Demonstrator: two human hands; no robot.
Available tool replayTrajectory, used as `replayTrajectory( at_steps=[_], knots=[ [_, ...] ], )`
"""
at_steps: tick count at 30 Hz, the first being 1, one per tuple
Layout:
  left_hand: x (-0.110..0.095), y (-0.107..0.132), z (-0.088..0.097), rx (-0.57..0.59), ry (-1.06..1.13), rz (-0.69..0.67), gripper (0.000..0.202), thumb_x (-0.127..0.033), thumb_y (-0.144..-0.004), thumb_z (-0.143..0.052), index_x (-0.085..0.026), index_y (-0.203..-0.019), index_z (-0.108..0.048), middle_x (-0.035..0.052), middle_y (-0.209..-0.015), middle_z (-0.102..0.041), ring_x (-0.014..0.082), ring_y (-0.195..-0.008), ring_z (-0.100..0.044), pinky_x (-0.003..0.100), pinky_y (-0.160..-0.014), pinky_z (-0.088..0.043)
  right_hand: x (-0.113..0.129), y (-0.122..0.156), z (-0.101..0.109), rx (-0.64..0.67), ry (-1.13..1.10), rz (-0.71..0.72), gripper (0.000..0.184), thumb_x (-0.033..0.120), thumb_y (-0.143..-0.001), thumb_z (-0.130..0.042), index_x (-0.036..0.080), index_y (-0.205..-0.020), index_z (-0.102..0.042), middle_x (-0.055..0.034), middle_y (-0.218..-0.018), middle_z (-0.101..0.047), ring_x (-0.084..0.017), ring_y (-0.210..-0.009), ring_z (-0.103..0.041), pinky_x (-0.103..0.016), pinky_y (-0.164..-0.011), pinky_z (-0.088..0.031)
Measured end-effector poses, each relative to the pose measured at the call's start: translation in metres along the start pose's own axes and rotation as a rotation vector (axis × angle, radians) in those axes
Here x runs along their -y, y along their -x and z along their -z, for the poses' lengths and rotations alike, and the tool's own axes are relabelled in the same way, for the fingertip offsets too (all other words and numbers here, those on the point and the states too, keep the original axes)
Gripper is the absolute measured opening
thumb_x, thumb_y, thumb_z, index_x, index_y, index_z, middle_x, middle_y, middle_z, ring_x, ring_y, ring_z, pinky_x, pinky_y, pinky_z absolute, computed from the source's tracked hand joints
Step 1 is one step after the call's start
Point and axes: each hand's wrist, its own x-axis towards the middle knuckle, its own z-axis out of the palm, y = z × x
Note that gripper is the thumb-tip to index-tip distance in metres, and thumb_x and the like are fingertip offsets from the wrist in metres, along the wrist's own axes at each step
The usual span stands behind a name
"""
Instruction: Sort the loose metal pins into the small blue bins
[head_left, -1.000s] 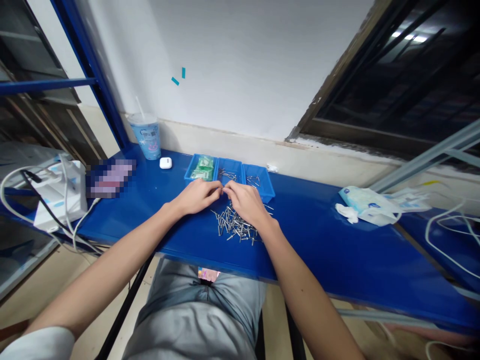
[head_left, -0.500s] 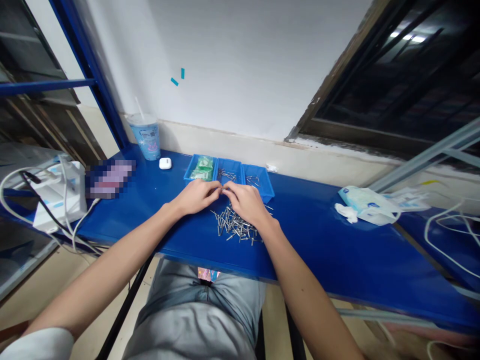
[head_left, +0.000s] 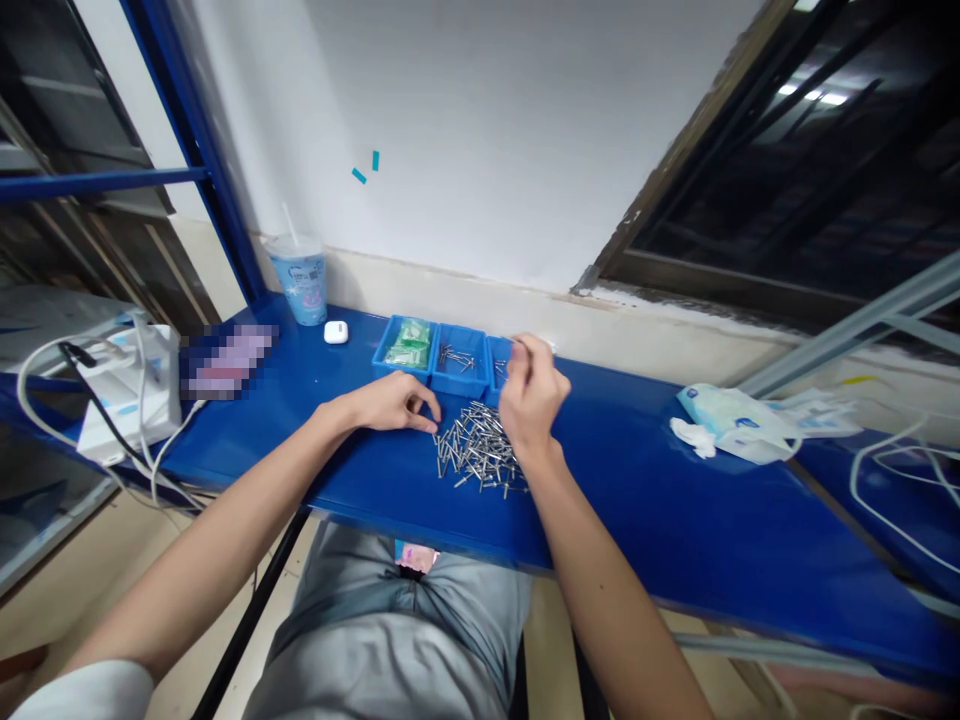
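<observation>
Three joined blue plastic bins stand in a row on the blue bench top. The left bin holds green packets, the middle bin holds a few nails, and the right bin is mostly hidden. My right hand is above the right bin, pinching a thin nail. A loose pile of steel nails lies in front of the bins. My left hand rests on the bench beside the pile, fingertips close to it, holding nothing I can see.
A plastic cup with a straw and a small white case stand at the back left. A white device with cables sits at the far left. A tissue packet lies to the right, beneath a dark window.
My hands have parted. The right hand has risen and moved right to above the right bin with a nail, and the left hand has dropped to the bench beside the pile.
</observation>
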Motion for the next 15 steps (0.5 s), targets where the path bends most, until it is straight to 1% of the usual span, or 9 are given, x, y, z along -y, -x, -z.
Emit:
replayTrajectory(
  at_steps=[3,4,6,9,12,13,15],
  knots=[
    [0.003,0.001,0.0,0.017,0.011,-0.025,0.023,-0.039,-0.085,-0.078,-0.019,-0.095,-0.083,-0.0024,-0.057,-0.06,0.0115,-0.051,-0.051,0.024,-0.055,-0.036,0.003,-0.008,0.003,0.282,0.12,-0.129,0.045,0.043,-0.108,-0.039,0.022,-0.14,-0.062,-0.0083,-0.079,-0.072,-0.024,-0.074,-0.068,-0.035,-0.069,-0.044],
    [0.003,0.001,-0.001,0.016,0.003,-0.025,0.021,-0.039,-0.086,-0.077,-0.02,-0.093,-0.083,-0.0022,-0.058,-0.061,0.0116,-0.051,-0.052,0.023,-0.055,-0.036,0.003,-0.01,0.004,0.33,0.131,-0.15,0.046,0.043,-0.108,-0.038,0.022,-0.142,-0.06,-0.0089,-0.08,-0.073,-0.026,-0.076,-0.069,-0.036,-0.069,-0.044],
    [0.001,0.001,-0.002,0.005,-0.031,-0.011,0.019,-0.037,-0.088,-0.073,-0.02,-0.092,-0.082,-0.0016,-0.06,-0.063,0.0119,-0.052,-0.053,0.024,-0.055,-0.037,0.001,-0.01,0.008,0.376,0.103,-0.144,0.046,0.041,-0.108,-0.037,0.021,-0.141,-0.06,-0.0097,-0.083,-0.074,-0.027,-0.079,-0.069,-0.037,-0.071,-0.044],
    [-0.003,-0.002,-0.006,-0.018,-0.111,0.009,0.018,-0.033,-0.092,-0.067,-0.02,-0.092,-0.08,-0.0002,-0.066,-0.067,0.0129,-0.055,-0.057,0.024,-0.057,-0.038,-0.002,-0.006,0.01,0.43,0.013,-0.035,0.04,0.039,-0.108,-0.038,0.021,-0.131,-0.065,-0.0075,-0.081,-0.074,-0.024,-0.074,-0.069,-0.035,-0.072,-0.044],
    [-0.007,-0.004,-0.011,-0.048,-0.184,-0.007,0.017,-0.027,-0.095,-0.061,-0.019,-0.093,-0.075,0.0017,-0.074,-0.071,0.0142,-0.06,-0.061,0.025,-0.061,-0.038,-0.001,0.001,0.007,0.566,-0.031,0.117,0.032,0.039,-0.108,-0.043,0.023,-0.116,-0.07,-0.0049,-0.083,-0.076,-0.022,-0.074,-0.07,-0.033,-0.071,-0.042],
    [-0.008,-0.004,-0.012,-0.077,-0.209,-0.016,0.019,-0.028,-0.097,-0.058,-0.018,-0.096,-0.073,0.0024,-0.075,-0.071,0.0149,-0.062,-0.061,0.026,-0.061,-0.037,0.001,0.003,0.005,0.62,-0.033,0.158,0.029,0.038,-0.107,-0.045,0.024,-0.113,-0.07,-0.0044,-0.084,-0.076,-0.021,-0.076,-0.07,-0.032,-0.071,-0.041],
    [-0.009,-0.005,-0.013,-0.163,-0.258,-0.034,0.023,-0.032,-0.102,-0.052,-0.016,-0.104,-0.069,0.0031,-0.074,-0.07,0.0167,-0.063,-0.06,0.027,-0.063,-0.037,0.003,0.006,0.002,0.716,-0.032,0.203,0.024,0.036,-0.106,-0.049,0.024,-0.115,-0.068,-0.0038,-0.088,-0.077,-0.021,-0.077,-0.07,-0.031,-0.07,-0.039]
  ],
)
